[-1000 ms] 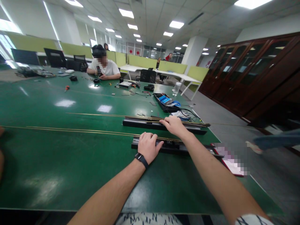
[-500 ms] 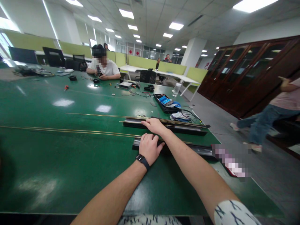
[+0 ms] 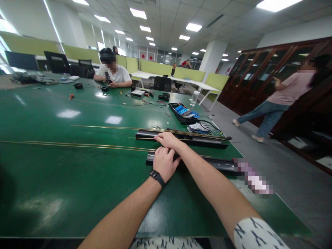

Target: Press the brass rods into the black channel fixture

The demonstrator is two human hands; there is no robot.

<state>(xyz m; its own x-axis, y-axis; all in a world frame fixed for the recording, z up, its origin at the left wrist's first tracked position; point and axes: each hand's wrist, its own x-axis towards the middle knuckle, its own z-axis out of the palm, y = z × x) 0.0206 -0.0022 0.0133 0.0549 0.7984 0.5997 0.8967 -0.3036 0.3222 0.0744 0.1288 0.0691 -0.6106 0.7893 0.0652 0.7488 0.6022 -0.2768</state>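
My left hand (image 3: 164,162), with a black watch (image 3: 157,177) on its wrist, is closed over the near long black rail (image 3: 223,166). Two long thin brass-coloured rods (image 3: 85,146) run out leftward from that rail across the table. Just beyond, my right hand (image 3: 167,140) is closed in a pinch on a thin brass-coloured rod (image 3: 141,138), whose end sticks out to the left. The fingertips are partly hidden. Behind the right hand lies the far black rail (image 3: 207,142), with more thin rods (image 3: 109,127) along its top.
On the green table (image 3: 77,190) a black tray (image 3: 181,119) holds blue items, with cables and a white cloth (image 3: 198,128) beside it. A pixelated pinkish object (image 3: 254,178) lies at the right edge. One person (image 3: 114,74) sits opposite; another (image 3: 282,90) walks at right.
My right hand has shifted slightly left and nearer with the thin rod, now a little away from the far rail. My left hand has stayed put. The person at right has walked further into view.
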